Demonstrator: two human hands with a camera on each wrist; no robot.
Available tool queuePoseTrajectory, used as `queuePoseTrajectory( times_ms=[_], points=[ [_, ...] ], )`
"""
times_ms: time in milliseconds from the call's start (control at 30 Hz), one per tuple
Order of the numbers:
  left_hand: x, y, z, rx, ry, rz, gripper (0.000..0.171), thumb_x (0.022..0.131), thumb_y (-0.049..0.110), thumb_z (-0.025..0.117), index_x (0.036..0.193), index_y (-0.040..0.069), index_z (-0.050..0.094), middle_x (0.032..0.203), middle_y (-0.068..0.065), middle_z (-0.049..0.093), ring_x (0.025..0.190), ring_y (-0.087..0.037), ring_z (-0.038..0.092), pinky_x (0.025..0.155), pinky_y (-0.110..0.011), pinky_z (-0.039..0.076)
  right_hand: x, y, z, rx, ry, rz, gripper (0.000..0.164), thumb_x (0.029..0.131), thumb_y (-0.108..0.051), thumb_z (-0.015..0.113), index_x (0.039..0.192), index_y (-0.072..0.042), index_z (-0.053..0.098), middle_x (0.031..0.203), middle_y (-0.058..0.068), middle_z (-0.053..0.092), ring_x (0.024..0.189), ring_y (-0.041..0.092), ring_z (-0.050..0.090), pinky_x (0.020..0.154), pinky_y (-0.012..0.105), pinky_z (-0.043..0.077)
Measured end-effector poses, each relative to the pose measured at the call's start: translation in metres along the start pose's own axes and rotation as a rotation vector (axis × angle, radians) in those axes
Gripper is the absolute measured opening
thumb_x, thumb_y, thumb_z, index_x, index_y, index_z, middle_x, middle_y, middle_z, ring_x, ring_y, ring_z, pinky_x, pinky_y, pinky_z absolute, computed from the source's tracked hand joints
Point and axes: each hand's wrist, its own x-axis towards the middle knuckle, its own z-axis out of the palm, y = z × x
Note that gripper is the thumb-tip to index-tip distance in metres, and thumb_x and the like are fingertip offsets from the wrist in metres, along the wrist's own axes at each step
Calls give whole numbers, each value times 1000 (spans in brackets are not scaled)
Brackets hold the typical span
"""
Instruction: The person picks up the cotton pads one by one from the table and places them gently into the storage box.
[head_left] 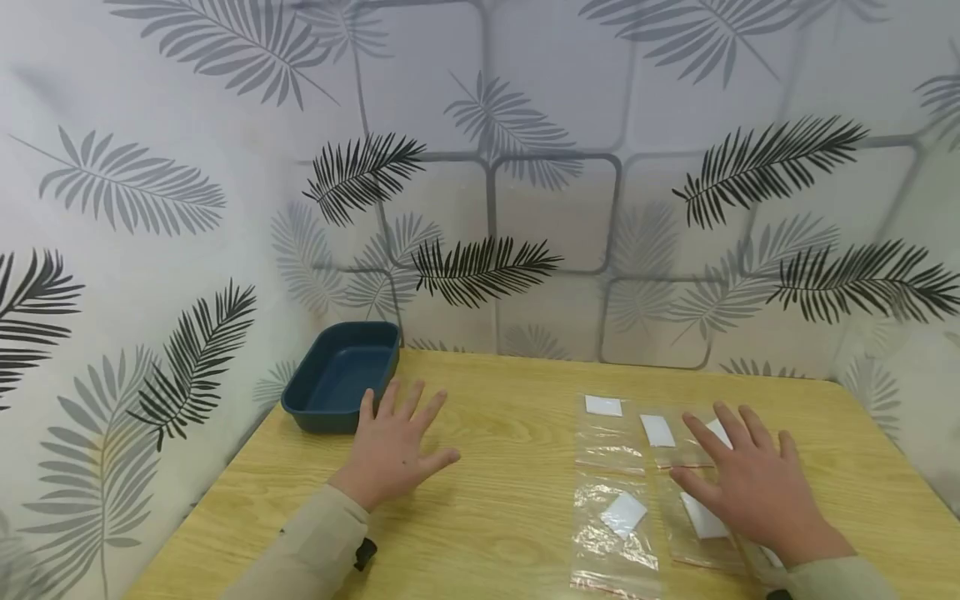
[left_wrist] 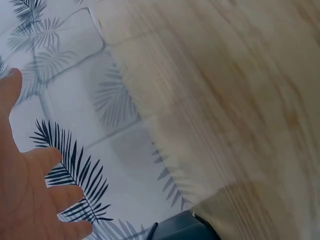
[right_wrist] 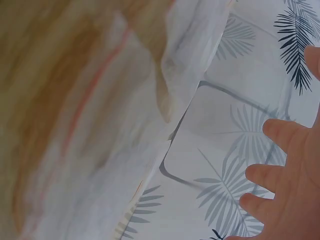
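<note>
In the head view, my left hand (head_left: 393,450) is held with its fingers spread and nothing in it, its fingertips overlapping the near corner of a dark blue plastic bin (head_left: 322,422). Over on the right, my right hand (head_left: 761,487), also spread and holding nothing, hovers above several clear zip-lock bags (head_left: 592,554). Each visible bag has a small white square (head_left: 624,514) in or on it. My right hand hides part of the bags beneath it. The right wrist view shows blurred clear plastic (right_wrist: 100,150) beside the hand's fingers (right_wrist: 280,132).
A wood-grain table (head_left: 495,517) carries everything. Behind it and along the left hangs a pale sheet (head_left: 555,208) printed with feather-like leaves. The bin stands at the table's back left corner, and the bags lie in rows right of the middle.
</note>
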Motion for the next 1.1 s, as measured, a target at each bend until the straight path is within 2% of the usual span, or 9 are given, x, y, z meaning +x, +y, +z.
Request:
queuePoseTrajectory(
  times_ms=[200, 367, 500, 833, 1100],
  points=[
    [1, -14, 1, -2, -5, -35, 86, 92, 76, 47, 162, 29, 28, 164, -16, 26, 150, -45, 14, 111, -73, 8, -2, 1, -1, 8, -1, 0, 81, 93, -72, 51, 155, -20, 43, 156, 26, 32, 142, 53, 23, 98, 81, 18],
    [1, -27, 4, -3, -27, -70, 87, 93, 75, 47, 162, 28, 26, 165, -16, 23, 150, -47, 14, 111, -74, 6, -3, 0, -2, 9, -3, 8, 80, 93, -71, 53, 153, -19, 45, 155, 26, 33, 141, 54, 23, 98, 81, 18],
    [-1, -39, 4, -22, -49, -99, 86, 94, 71, 51, 162, 24, 28, 164, -19, 23, 149, -48, 13, 111, -74, 6, -5, 0, -3, 8, 1, 13, 79, 93, -69, 55, 153, -18, 46, 155, 27, 33, 141, 54, 24, 98, 81, 19],
    [-7, -72, 7, -54, -48, -160, 86, 94, 68, 53, 160, 18, 33, 162, -22, 26, 148, -50, 16, 109, -76, 6, -7, 0, -2, 21, -22, 32, 79, 94, -69, 53, 153, -18, 45, 156, 26, 32, 141, 54, 22, 98, 81, 17],
    [-8, -95, 9, -85, -87, -212, 86, 96, 68, 50, 161, 16, 30, 162, -24, 24, 146, -52, 17, 107, -78, 7, -8, 2, 0, 27, -20, 37, 78, 94, -68, 54, 153, -18, 45, 156, 26, 31, 141, 54, 21, 98, 81, 17]
  ],
)
